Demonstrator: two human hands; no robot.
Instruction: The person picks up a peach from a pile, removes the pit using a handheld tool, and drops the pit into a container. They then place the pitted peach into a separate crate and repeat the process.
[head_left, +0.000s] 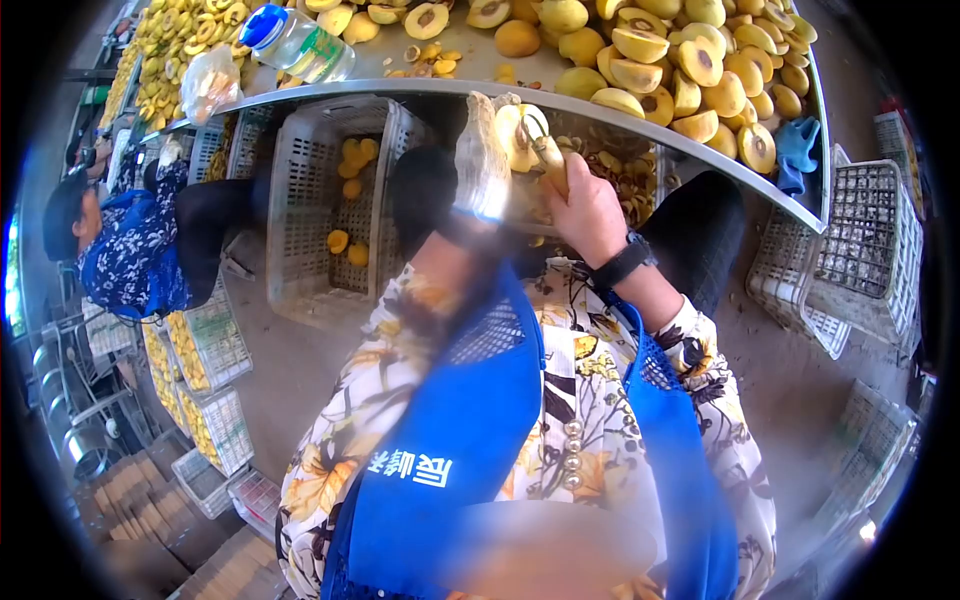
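My left hand [480, 155], in a worn whitish glove, is closed around a yellow peach half [512, 140] with its cut face turned toward my right hand. My right hand [590, 212] wears a dark wrist strap and grips a pitting knife [551, 168] by its pale handle. The knife's curved metal end lies against the cut face of the peach. Both hands are just in front of the metal table's edge [430, 88]. Below them, a crate [640, 175] with peach scraps is partly hidden by my hands and legs.
Halved peaches [700, 65] are piled on the table, beside a blue-capped bottle [300, 45], a plastic bag [210, 85] and a blue glove [796, 155]. A crate [290, 200] with several peach pieces stands left of my legs. Stacked crates [860, 235] stand right. Another person [135, 250] sits left.
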